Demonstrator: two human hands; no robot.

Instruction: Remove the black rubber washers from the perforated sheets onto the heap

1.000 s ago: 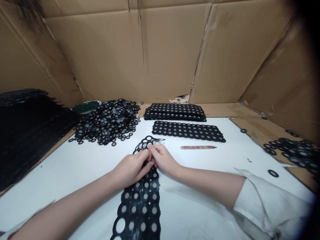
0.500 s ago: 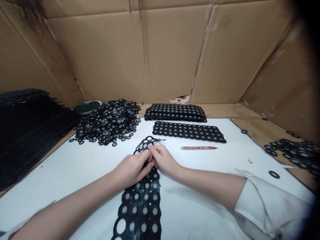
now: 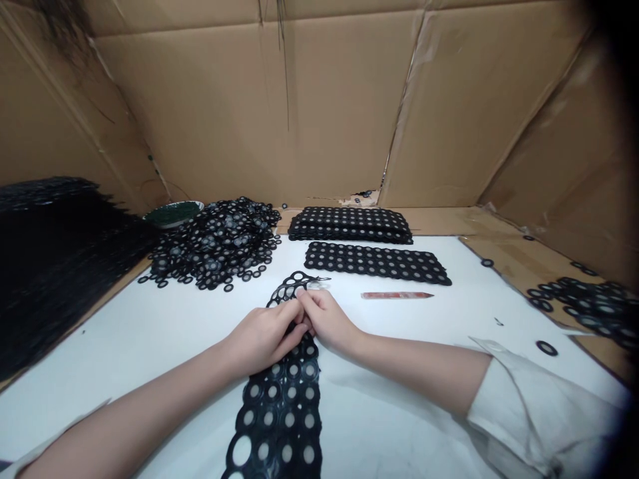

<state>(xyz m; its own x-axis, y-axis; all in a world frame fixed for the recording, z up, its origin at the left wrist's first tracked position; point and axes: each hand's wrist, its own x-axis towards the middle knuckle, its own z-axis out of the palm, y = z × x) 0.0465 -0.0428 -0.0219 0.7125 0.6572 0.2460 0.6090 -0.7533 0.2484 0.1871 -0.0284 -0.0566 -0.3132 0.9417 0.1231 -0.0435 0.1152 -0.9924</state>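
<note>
A long black sheet of joined rubber rings runs from the bottom edge of the picture up to the middle of the white table. My left hand lies over its left side, closed with the fingers gripping the sheet. Close against it, my right hand is closed on the sheet's right side, thumb and fingers pinched together. The fingertips of both hands meet over the sheet, so what lies between them is hidden. Beyond the hands, the far end of the sheet narrows, and a thin strip sticks out to the right.
A heap of loose black rings lies at back left beside a dish of dark green material. Stacked ring sheets, a single ring sheet and a reddish pointed tool lie ahead. More rings are at right; cardboard walls enclose the table.
</note>
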